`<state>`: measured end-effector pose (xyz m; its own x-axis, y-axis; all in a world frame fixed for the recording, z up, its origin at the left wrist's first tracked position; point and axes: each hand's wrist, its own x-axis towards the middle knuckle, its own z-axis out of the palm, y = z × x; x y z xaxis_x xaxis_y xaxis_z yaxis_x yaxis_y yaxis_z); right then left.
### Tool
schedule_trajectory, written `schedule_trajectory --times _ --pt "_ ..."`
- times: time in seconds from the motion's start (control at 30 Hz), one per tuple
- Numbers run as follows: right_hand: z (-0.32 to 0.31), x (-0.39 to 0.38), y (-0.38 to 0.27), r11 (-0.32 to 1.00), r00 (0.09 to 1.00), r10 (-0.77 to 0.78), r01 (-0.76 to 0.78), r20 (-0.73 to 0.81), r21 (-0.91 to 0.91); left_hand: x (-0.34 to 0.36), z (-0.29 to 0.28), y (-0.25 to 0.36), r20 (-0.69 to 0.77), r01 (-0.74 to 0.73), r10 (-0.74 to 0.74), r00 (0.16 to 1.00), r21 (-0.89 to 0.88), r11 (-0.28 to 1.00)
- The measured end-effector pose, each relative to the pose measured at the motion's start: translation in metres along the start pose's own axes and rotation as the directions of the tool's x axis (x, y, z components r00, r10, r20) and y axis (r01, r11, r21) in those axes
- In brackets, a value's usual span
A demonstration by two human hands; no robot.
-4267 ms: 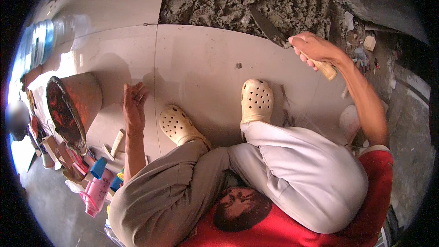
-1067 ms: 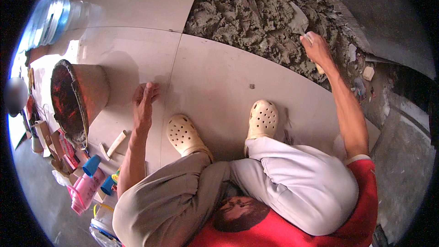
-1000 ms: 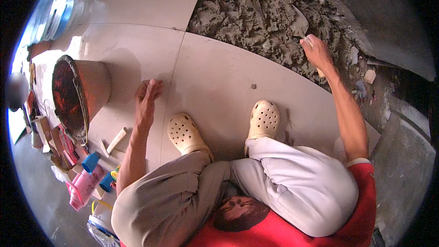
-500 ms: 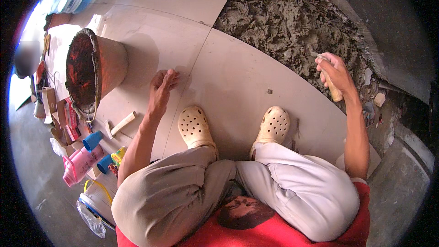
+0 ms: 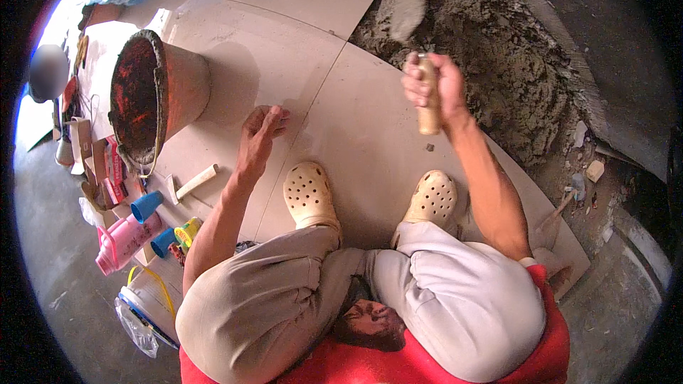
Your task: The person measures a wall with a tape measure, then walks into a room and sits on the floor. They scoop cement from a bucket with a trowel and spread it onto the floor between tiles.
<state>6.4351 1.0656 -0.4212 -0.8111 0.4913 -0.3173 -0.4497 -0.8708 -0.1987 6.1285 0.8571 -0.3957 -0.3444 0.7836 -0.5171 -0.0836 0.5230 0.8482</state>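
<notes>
My right hand (image 5: 442, 89) grips a trowel by its wooden handle (image 5: 428, 115), over the edge where the pale floor tile (image 5: 327, 128) meets the mortar. The trowel's blade (image 5: 408, 11), smeared by motion, reaches over the bed of grey wet mortar (image 5: 491, 64). My left hand (image 5: 263, 139) hangs above the tile, fingers loosely bent, with nothing seen in it. To its left an orange-brown bucket (image 5: 186, 85), crusted with mortar, lies on its side or tilts, its mouth facing left.
A pale-handled hammer (image 5: 196, 183) lies on the tile left of my left arm. Beyond it are blue cups (image 5: 147, 206), a pink jug (image 5: 124, 245), boxes (image 5: 107, 171) and a white pail (image 5: 153, 295). My clog-covered feet (image 5: 309, 192) rest on the tile. Rubble (image 5: 595, 169) lies at right.
My right hand has swung left with the trowel, whose blade now shows over the far left part of the mortar. The mortar surface looks smoother. My left hand has shifted slightly, its fingers more bent.
</notes>
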Motion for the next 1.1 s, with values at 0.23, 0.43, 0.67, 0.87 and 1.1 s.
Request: schedule_trajectory --times 0.23,0.43,0.67,0.87,1.1 --pt "0.038 -0.063 -0.081 0.409 0.808 -0.322 -0.350 -0.493 -0.843 0.004 -0.008 -0.005 0.002 -0.026 0.026 1.000 -0.041 0.999" --pt "0.074 -0.034 -0.126 -0.229 0.843 -0.207 -0.536 -0.497 -0.813 0.007 0.011 0.014 0.041 -0.025 0.026 0.999 -0.024 0.999" --pt "0.079 -0.015 -0.104 -0.367 0.761 -0.109 -0.629 -0.640 -0.686 0.008 0.011 0.009 0.017 -0.015 0.016 1.000 -0.053 0.998" --pt "0.039 -0.027 -0.102 -0.594 0.874 0.031 -0.374 -0.485 -0.712 0.010 0.014 0.010 0.050 -0.016 0.019 0.999 -0.052 0.999" --pt "0.047 -0.033 -0.091 -0.869 0.949 0.075 -0.088 -0.307 -0.486 0.007 0.016 0.017 0.040 -0.065 0.066 0.997 -0.018 0.998"
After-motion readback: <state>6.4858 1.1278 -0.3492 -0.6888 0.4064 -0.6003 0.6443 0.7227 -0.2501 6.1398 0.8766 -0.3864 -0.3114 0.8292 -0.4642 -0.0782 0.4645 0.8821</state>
